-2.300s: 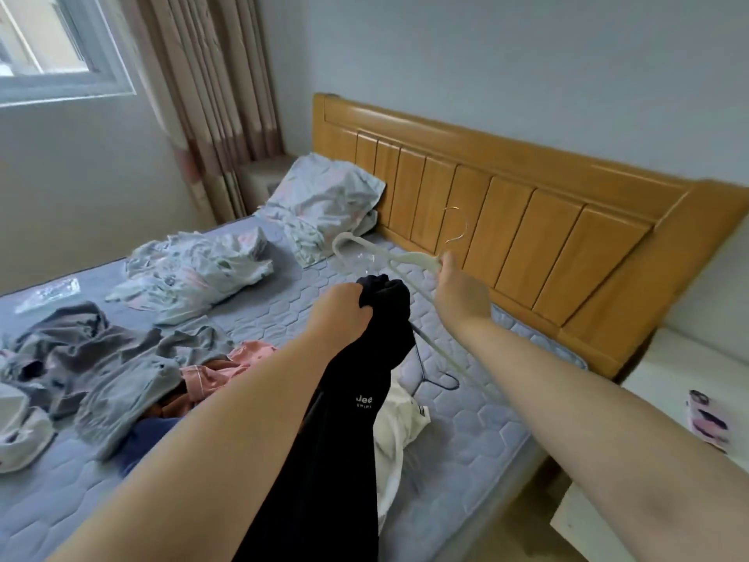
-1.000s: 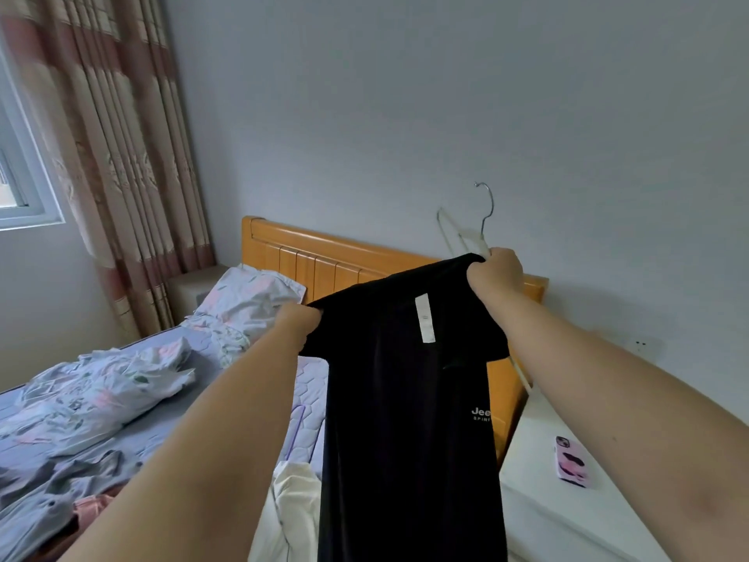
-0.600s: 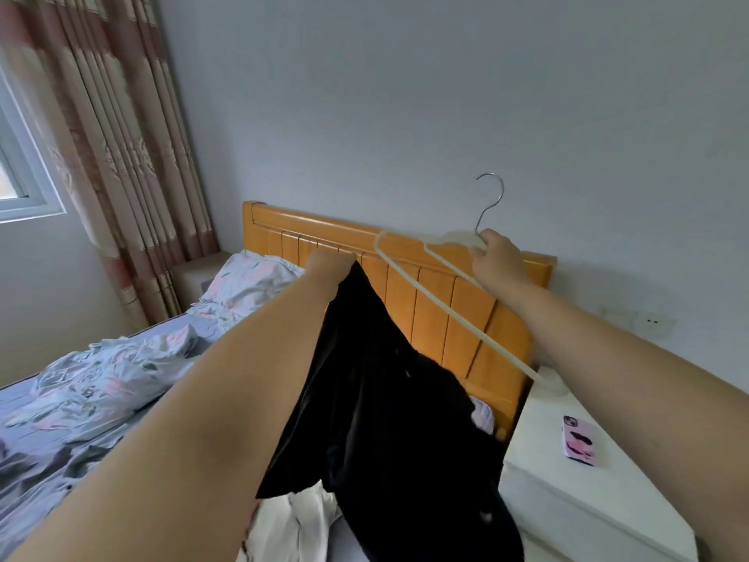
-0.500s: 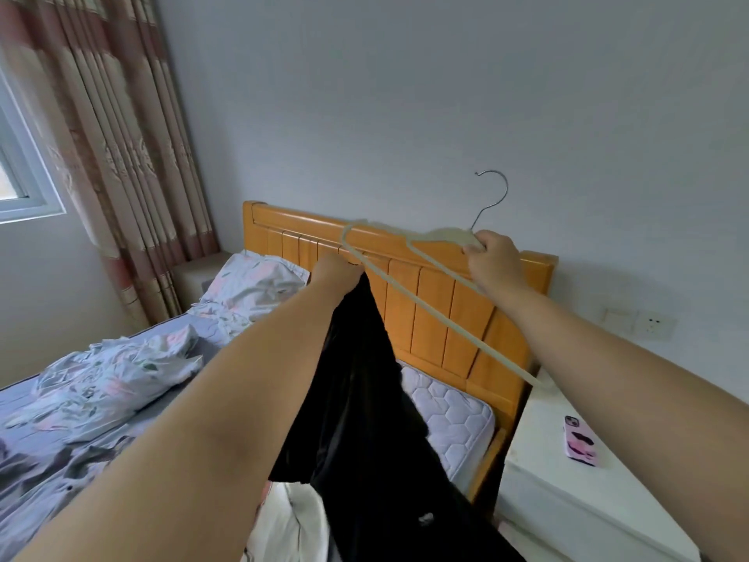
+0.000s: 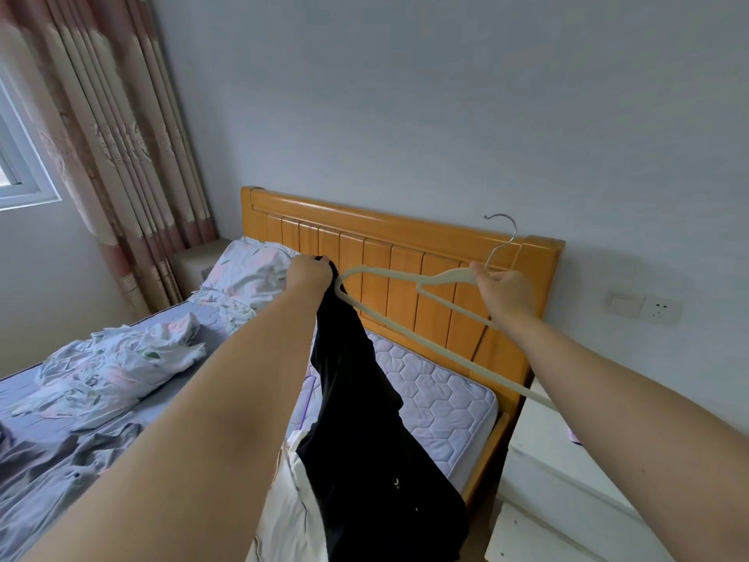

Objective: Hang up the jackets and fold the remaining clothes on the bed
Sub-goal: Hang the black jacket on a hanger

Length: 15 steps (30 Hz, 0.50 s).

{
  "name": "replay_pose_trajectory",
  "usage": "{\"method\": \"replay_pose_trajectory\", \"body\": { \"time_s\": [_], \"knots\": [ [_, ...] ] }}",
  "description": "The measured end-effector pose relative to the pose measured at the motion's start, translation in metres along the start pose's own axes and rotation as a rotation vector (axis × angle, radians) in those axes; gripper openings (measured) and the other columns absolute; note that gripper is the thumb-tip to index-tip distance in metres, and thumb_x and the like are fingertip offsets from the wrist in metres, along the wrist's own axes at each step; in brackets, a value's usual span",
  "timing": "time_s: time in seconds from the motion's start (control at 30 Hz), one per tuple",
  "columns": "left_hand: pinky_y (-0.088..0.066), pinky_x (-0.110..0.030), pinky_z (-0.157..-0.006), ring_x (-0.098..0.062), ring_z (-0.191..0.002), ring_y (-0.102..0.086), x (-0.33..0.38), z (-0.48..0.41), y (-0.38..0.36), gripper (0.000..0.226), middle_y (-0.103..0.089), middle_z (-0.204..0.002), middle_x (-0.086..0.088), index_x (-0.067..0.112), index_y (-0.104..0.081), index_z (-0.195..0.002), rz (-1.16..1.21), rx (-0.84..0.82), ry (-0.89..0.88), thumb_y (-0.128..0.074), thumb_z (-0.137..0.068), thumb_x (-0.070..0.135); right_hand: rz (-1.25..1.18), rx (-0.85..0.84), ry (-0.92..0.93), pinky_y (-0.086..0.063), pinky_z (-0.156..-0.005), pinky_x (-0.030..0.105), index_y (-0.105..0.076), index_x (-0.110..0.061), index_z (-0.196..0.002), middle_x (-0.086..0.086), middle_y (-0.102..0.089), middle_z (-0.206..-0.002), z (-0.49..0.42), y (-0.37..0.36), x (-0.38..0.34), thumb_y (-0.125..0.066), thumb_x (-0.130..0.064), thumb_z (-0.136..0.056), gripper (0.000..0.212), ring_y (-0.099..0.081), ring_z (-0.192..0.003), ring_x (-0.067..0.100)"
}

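Both arms are stretched forward and raised over the bed (image 5: 437,393), near its head edge. The left hand (image 5: 310,273) is a closed fist with the knuckles up. It grips the top of one black garment (image 5: 356,399), which hangs from it in a long twisted fold down to the bottom of the view, above the right side of the bed. The right hand (image 5: 504,292) is at about the same height, in front of the headboard (image 5: 405,237). Its fingers are curled around the neck of one cream hanger (image 5: 450,276), and the metal hook (image 5: 514,232) stands up above the hand. The hanger is tilted, and its left rounded end reaches the garment just below the left fist; whether it is inside the cloth I cannot tell. On the bed I count one pillow (image 5: 247,265) at the head edge, one floral bundle of bedding (image 5: 113,367) toward the left edge, a heap of grey clothes (image 5: 60,460) near it, and one white garment (image 5: 292,517) under the black one.
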State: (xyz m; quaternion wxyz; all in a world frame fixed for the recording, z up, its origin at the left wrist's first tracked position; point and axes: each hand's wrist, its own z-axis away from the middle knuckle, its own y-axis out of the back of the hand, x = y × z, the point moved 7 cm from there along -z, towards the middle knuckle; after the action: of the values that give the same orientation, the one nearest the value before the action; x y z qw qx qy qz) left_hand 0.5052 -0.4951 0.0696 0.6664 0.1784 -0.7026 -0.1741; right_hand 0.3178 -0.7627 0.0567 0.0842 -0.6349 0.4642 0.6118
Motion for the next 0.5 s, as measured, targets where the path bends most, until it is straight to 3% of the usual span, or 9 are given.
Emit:
{"method": "replay_pose_trajectory", "body": {
  "time_s": [0.1,0.2,0.37,0.5],
  "knots": [
    [-0.04,-0.03,-0.073,-0.022,-0.066,-0.046,0.01,0.008,-0.005,0.041,-0.041,-0.065,-0.003,0.016,-0.036,-0.062,-0.017,-0.023,-0.032,-0.045,-0.101,0.026,0.071,-0.047,0.025,-0.026,-0.049,0.028,-0.035,-0.018,-0.05,-0.002,-0.033,-0.047,0.004,-0.007,0.0,-0.045,-0.054,-0.094,0.057,-0.031,-0.044,0.016],
    [-0.05,-0.035,-0.076,-0.023,-0.077,-0.051,0.025,0.02,-0.024,0.037,-0.046,-0.067,-0.002,0.017,-0.043,-0.064,0.007,-0.092,-0.115,-0.047,-0.1,0.022,0.095,-0.02,0.02,-0.026,-0.049,0.028,-0.038,-0.018,-0.051,-0.003,-0.035,-0.047,0.013,-0.011,-0.006,-0.043,-0.053,-0.095,0.057,-0.033,-0.044,0.016],
    [-0.053,-0.037,-0.084,-0.019,-0.076,-0.053,0.042,0.032,-0.039,0.022,-0.052,-0.072,0.006,0.016,-0.065,-0.094,0.084,-0.134,-0.214,-0.044,-0.101,0.019,0.151,0.031,0.015,-0.031,-0.048,0.027,-0.048,-0.015,-0.058,-0.002,-0.046,-0.052,0.024,-0.018,-0.015,-0.039,-0.054,-0.097,0.056,-0.043,-0.047,0.016],
    [-0.051,-0.036,-0.078,-0.019,-0.079,-0.054,0.065,0.052,-0.046,0.025,-0.054,-0.076,0.003,0.019,-0.059,-0.082,0.136,-0.132,-0.287,-0.043,-0.101,0.02,0.101,0.045,0.018,-0.027,-0.045,0.025,-0.046,-0.017,-0.06,-0.002,-0.044,-0.054,0.032,-0.025,-0.029,-0.04,-0.051,-0.098,0.051,-0.041,-0.046,0.014]
  ]
}}
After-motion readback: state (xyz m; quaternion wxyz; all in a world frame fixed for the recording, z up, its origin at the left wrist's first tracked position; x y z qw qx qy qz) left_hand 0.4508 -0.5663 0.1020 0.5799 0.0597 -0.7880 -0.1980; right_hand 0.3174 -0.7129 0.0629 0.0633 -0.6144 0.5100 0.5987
